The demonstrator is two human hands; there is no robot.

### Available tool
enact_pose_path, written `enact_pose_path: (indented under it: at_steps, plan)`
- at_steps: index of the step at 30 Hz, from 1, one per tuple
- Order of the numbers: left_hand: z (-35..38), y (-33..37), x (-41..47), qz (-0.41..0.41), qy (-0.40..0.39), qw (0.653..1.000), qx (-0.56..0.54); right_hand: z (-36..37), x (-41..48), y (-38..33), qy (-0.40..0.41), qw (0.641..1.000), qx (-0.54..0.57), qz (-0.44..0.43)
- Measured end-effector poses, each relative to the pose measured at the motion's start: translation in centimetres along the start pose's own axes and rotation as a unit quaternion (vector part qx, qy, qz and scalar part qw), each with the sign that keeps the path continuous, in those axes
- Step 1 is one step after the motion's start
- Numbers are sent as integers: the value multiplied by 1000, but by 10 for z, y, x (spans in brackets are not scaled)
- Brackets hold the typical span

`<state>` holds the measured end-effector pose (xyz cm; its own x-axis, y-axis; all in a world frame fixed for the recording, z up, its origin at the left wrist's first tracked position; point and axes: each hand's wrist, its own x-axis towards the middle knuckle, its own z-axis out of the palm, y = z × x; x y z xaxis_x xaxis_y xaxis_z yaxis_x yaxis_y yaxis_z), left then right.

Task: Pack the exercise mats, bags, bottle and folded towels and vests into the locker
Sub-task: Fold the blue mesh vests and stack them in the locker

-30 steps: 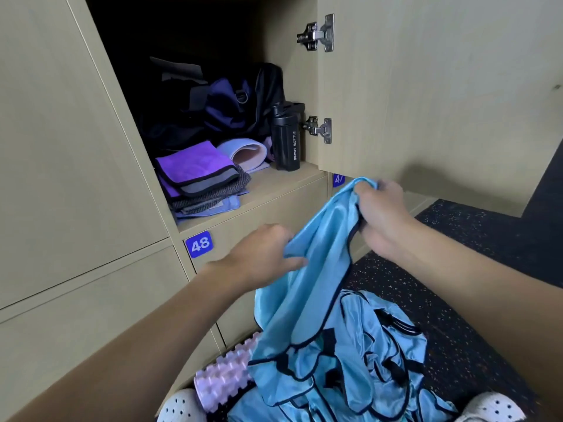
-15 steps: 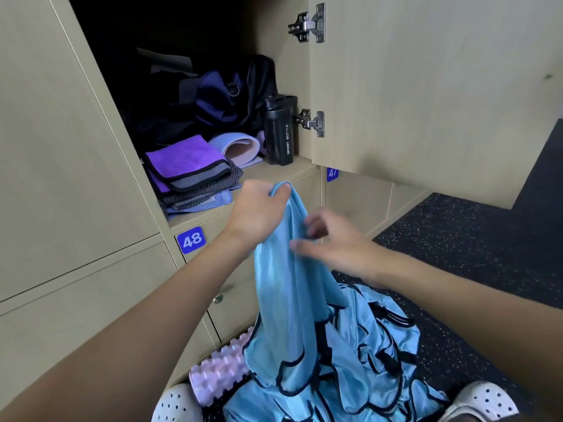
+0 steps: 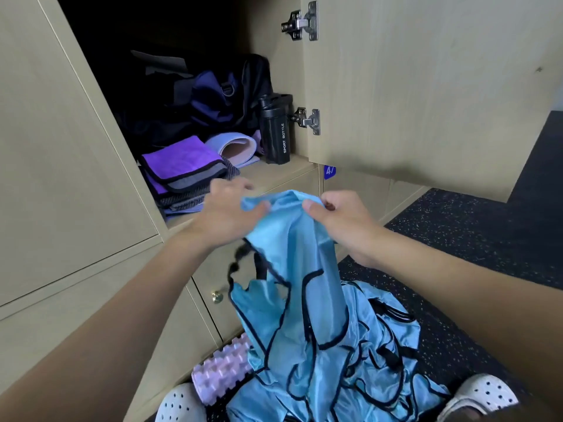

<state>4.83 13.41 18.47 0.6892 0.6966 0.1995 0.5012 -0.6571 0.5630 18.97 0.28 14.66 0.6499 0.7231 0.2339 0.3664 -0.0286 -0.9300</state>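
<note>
Now the right hand [image 3: 341, 222] has risen to pinch the vest [image 3: 300, 269] at its top edge beside the left hand [image 3: 228, 214], which grips it too. It hangs lengthwise down; the open locker [image 3: 274, 175] lies just up-left, nearer the left hand.

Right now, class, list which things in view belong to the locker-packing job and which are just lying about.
Job: blue vest, held by left hand and right hand; vest pile on the floor; folded towels, rolled mat, bottle and bags in the locker.
Lying about: foam roller, white shoes, door knob, number plate.
</note>
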Motion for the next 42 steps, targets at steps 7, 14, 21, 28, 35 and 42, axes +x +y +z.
enact_pose_path:
  at_steps: [7,14,21,28,35,42]
  plan:
    - [44,12,-25,95,-163,969,-161,-2,14,-9,-3,981,178,76]
    - [48,26,-21,56,-32,981,-185,-9,11,-4,116,993,-19,24]
    - [28,31,-7,22,62,964,-258,-1,-24,-6,-80,993,-86,-34]
    - [14,24,-3,37,65,962,-264,11,-28,-1,-108,992,-47,-53]
    - [7,5,3,10,84,979,-187,13,-22,-16,-52,998,-15,-34]
    - [-5,15,-26,88,-166,966,-176,9,-9,-27,-17,980,166,105]
